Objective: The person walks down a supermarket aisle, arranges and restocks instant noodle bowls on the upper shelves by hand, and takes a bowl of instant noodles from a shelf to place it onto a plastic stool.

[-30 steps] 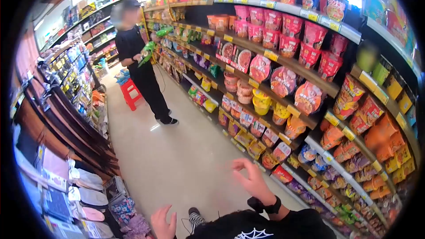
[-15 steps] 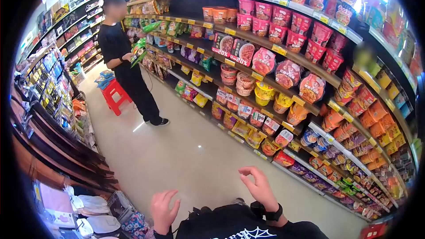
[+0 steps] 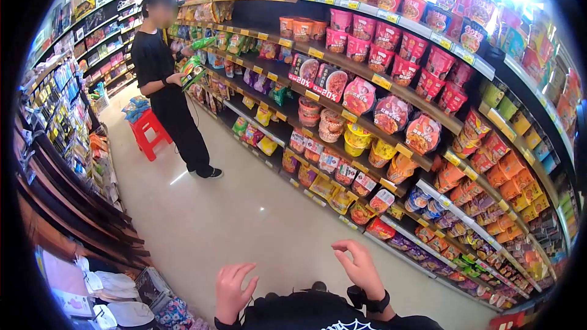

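Note:
My left hand [image 3: 233, 290] is held out low in front of my body, its fingers curved and apart with nothing in them. To its right, my right hand [image 3: 359, 266] is raised with thumb and fingers spread in a loose curve, also holding nothing. A black watch-like band [image 3: 369, 300] circles my right wrist. Neither hand touches any goods. Nearest to my right hand are the lower rows of the shelf, with a red packaged bowl [image 3: 380, 228] and several instant noodle tubs [image 3: 362, 212].
Shelves of noodle cups [image 3: 380, 52] line the right side. Farther down the aisle, a person [image 3: 160, 64] in black holds a green packet [image 3: 193, 73] beside a red stool [image 3: 150, 135] bearing blue packets. At left are hanging goods [image 3: 67, 113] and folded textiles [image 3: 131, 313].
My view has shifted slightly, so the shelves sit a little farther left. Both my hands stay open, the left a bit farther right in view. The other person still holds the green packet.

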Tool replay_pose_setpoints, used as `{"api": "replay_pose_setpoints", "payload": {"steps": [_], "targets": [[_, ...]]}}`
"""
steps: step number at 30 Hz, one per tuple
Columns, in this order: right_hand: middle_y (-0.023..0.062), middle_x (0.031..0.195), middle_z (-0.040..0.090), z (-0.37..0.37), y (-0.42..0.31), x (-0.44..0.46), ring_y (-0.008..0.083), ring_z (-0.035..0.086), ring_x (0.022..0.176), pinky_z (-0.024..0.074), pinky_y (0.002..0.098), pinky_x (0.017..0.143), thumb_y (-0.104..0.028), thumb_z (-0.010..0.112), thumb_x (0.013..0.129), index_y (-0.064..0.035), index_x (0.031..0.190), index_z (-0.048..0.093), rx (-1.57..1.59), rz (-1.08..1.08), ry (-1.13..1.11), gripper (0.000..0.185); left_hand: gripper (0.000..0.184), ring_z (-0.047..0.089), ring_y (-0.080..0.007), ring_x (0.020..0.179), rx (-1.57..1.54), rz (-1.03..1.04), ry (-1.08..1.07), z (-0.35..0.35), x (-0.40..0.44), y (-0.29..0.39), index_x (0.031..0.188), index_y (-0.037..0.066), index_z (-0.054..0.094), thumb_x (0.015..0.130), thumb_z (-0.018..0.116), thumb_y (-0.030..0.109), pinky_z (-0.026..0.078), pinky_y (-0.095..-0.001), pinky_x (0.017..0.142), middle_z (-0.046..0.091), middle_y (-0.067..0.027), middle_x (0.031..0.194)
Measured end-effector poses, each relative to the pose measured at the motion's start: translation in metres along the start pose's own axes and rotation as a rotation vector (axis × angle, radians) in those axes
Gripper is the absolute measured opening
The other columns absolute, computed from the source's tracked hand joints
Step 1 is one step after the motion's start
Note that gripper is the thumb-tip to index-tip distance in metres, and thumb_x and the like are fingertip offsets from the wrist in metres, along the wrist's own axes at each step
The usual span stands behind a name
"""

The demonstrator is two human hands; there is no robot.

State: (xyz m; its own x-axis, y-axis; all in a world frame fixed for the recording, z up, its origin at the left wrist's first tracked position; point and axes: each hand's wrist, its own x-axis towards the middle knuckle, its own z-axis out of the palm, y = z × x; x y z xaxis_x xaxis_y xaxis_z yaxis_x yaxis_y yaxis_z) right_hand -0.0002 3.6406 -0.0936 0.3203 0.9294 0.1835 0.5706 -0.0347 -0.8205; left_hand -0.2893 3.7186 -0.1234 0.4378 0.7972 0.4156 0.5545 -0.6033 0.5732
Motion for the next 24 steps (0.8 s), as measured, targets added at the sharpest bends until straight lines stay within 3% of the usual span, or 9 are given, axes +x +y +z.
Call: {"api": "replay_pose_setpoints", "payload": {"steps": [4, 7, 13, 24], "targets": [[0.0131, 0.091, 0.065, -0.003, -0.005, 0.003, 0.0267, 0.062, 0.087, 0.0469, 0.0359, 0.079, -0.014, 0.06, 0.086, -0.0014, 0.097, 0.062, -0.007, -0.034, -0.031, 0.018, 0.028, 0.059, -0.0257, 0.086, 0.034, -0.018, 0.015, 0.004, -0.009, 0.002, 0.101, 0.009, 0.066, 0.074, 0.071, 0.014, 0.044, -0.0373, 0.078, 0.065, -0.0063, 0.096], [0.0134, 0.089, 0.065, -0.006, -0.006, 0.004, 0.0269, 0.063, 0.085, 0.0474, 0.0357, 0.078, -0.014, 0.06, 0.086, -0.0012, 0.097, 0.062, -0.007, -0.051, -0.019, 0.017, 0.027, 0.059, -0.0287, 0.094, -0.017, -0.098, -0.038, 0.004, -0.013, 0.009, 0.102, 0.008, 0.065, 0.076, 0.069, 0.016, 0.043, -0.0385, 0.085, 0.065, -0.0091, 0.1], [0.0137, 0.089, 0.065, -0.007, 0.0, -0.002, 0.0272, 0.063, 0.085, 0.0476, 0.0355, 0.078, -0.014, 0.061, 0.085, -0.001, 0.096, 0.063, 0.019, -0.036, -0.024, 0.017, 0.029, 0.059, -0.0258, 0.089, 0.014, -0.055, -0.014, 0.009, -0.02, 0.009, 0.102, 0.009, 0.065, 0.075, 0.07, 0.016, 0.044, -0.037, 0.081, 0.065, -0.0059, 0.1], [0.0136, 0.087, 0.067, -0.007, 0.004, -0.009, 0.0265, 0.064, 0.082, 0.0473, 0.035, 0.077, -0.014, 0.061, 0.085, -0.0015, 0.095, 0.065, 0.028, -0.02, 0.023, 0.016, 0.029, 0.059, -0.0264, 0.093, 0.033, -0.081, -0.003, 0.001, -0.024, 0.005, 0.103, 0.009, 0.065, 0.075, 0.07, 0.016, 0.043, -0.0375, 0.084, 0.064, -0.0066, 0.102]]}}
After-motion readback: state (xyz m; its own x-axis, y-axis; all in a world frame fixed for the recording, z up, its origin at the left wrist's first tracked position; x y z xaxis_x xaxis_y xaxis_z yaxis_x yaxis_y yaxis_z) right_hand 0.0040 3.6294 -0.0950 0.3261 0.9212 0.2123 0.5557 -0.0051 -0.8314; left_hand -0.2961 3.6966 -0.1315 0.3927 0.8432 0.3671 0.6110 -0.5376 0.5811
